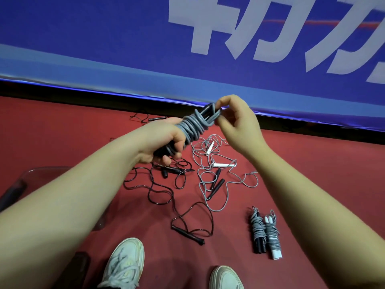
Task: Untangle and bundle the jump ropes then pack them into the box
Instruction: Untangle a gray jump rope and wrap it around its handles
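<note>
My left hand (164,140) grips the bundle (194,126) steady so my right hand (235,119) can pinch its end loop tight.

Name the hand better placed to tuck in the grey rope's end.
Right. The right hand pinches the rope at the top of the grey jump rope bundle; the left hand is occupied gripping its lower end.
</note>
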`<state>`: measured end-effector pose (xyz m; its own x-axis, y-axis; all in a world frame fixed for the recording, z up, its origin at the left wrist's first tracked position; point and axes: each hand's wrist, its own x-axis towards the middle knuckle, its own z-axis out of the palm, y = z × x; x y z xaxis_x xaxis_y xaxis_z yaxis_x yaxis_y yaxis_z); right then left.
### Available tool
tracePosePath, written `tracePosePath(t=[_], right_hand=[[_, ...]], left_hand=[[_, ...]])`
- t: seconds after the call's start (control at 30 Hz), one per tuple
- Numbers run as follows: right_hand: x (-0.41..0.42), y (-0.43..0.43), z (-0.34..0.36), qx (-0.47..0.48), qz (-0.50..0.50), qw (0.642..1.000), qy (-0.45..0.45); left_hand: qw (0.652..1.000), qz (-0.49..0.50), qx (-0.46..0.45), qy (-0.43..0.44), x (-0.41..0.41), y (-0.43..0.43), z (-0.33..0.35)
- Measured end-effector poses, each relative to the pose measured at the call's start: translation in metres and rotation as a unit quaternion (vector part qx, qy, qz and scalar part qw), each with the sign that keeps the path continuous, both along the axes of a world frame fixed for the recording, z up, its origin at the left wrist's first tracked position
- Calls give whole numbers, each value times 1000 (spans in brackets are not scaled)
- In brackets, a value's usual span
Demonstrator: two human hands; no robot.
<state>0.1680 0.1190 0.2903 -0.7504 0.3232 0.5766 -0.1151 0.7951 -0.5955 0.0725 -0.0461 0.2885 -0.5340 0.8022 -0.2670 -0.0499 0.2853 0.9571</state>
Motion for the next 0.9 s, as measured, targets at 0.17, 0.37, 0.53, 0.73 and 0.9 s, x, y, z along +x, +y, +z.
tracePosePath(t=[0.17, 0.37, 0.53, 0.73, 0.9], right_hand=[[-2, 4, 14, 46, -21, 991, -122], [-19, -9, -5, -332, -23, 942, -56], [-27, -16, -2, -553, 18, 832, 42], [-20, 3, -13, -386, -30, 921, -39], [-17, -6, -22, -456, 15, 861, -225]], left_hand=[[976, 61, -46, 204, -3, -2, -6], [927, 46, -100, 360, -1, 2, -12], [921, 31, -108, 374, -1, 14, -14], [972, 49, -38, 229, -6, 14, -37], [977, 112, 2, 183, -9, 25, -46]])
